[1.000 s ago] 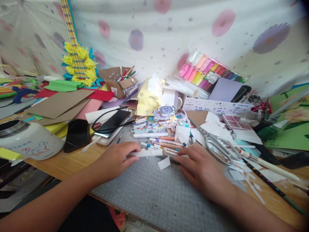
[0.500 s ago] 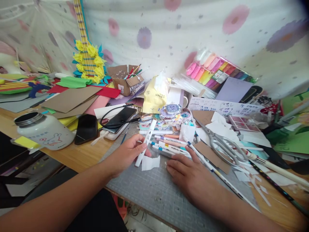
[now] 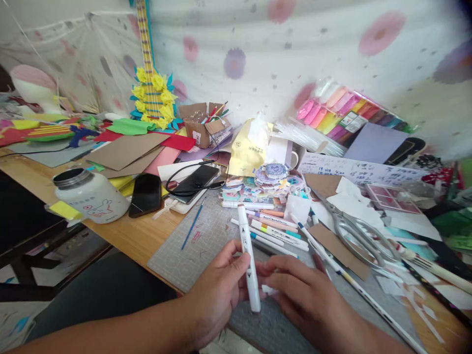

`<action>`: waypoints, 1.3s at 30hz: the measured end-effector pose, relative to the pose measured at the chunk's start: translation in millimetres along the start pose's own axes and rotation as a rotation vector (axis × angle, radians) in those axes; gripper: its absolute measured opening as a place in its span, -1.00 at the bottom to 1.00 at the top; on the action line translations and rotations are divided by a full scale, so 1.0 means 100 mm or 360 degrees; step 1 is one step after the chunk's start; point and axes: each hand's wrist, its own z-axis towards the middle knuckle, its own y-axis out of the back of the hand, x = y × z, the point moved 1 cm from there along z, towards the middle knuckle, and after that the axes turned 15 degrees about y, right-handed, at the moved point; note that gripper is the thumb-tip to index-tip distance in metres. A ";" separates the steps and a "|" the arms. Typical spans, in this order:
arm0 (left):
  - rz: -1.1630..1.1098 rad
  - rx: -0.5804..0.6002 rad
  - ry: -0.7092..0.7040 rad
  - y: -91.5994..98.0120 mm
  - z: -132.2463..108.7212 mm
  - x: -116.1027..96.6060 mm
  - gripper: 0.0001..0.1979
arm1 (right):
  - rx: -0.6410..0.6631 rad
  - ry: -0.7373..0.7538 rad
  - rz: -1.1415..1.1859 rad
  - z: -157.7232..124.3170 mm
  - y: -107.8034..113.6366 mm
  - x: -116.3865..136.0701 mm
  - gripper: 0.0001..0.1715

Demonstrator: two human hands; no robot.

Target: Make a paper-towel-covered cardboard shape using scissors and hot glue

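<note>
Upright in my left hand (image 3: 224,282) is a white marker (image 3: 248,255) with a reddish cap end, pinched between thumb and fingers. My right hand (image 3: 302,290) is close beside it, fingers curled towards the marker. A small white paper scrap (image 3: 270,289) shows between its fingers, mostly hidden. Just beyond both hands, several white markers (image 3: 280,235) with coloured bands lie on the grey cutting mat (image 3: 169,255). Behind them is a pile of cut-out stickers (image 3: 271,179).
Large scissors (image 3: 354,236) and a long white pen (image 3: 342,270) lie at right. A white jar (image 3: 92,199), a black phone (image 3: 145,194) and a cabled phone (image 3: 195,183) are at left. A thin blue brush (image 3: 193,223) lies on the mat. A yellow packet (image 3: 248,150) stands behind.
My left hand has brought the marker nearer to me and turned it more upright. My right hand has drawn back beside it, fingers curled, and the paper scrap now shows between its fingers.
</note>
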 end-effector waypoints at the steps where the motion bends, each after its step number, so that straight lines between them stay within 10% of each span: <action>1: 0.0156 -0.0049 0.0001 0.05 -0.01 -0.08 -0.75 | -0.0002 0.0007 0.0010 -0.02 0.00 -0.03 -0.68; 5: 0.1732 -0.0758 -0.0419 0.41 -0.04 -0.52 -0.82 | 0.0113 -0.0123 -0.0002 -0.12 0.03 -0.18 -0.72; 11: 0.2425 -0.1547 -0.0572 0.76 0.06 -0.86 -0.81 | 0.0142 -0.0193 -0.0149 -0.17 0.11 -0.26 -0.54; 23: 0.2958 -0.1227 -0.1117 0.68 0.21 -0.64 -0.82 | 0.0117 -0.0347 -0.0104 -0.19 0.19 -0.30 -0.64; 39: 0.3074 -0.1070 -0.1043 0.79 0.22 -0.63 -0.76 | 0.0227 -0.0463 -0.0328 -0.23 0.16 -0.35 -0.56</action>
